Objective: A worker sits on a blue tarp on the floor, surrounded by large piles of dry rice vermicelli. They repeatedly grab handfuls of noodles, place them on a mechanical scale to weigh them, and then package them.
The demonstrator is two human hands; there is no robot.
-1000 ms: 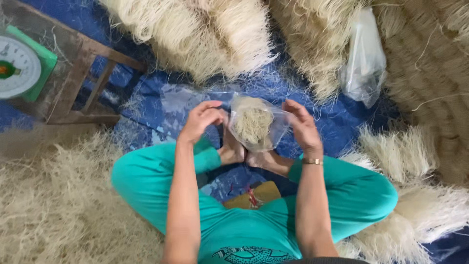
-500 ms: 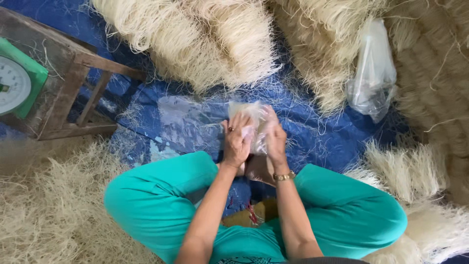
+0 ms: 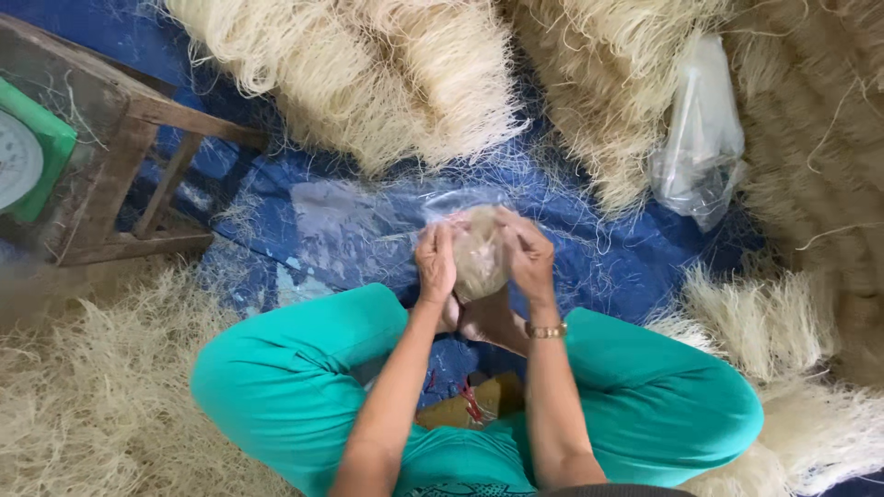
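I sit cross-legged in teal trousers on a blue tarp [image 3: 608, 267]. Both hands press a clear plastic bag of pale dried noodles [image 3: 479, 253] between them, just above my feet. My left hand [image 3: 436, 262] grips the bag's left side and my right hand [image 3: 528, 253], with a gold bracelet on the wrist, grips its right side. The bag's open top sticks up between my fingers.
Big heaps of dried noodles [image 3: 368, 74] lie all around. A stack of clear plastic bags [image 3: 700, 138] rests at the right. A wooden stool [image 3: 120, 175] with a green dial scale [image 3: 23, 161] stands at the left. A flat empty bag [image 3: 341, 221] lies on the tarp.
My hands have closed in from the bag's sides and now squeeze it tightly between them. The view has shifted slightly.
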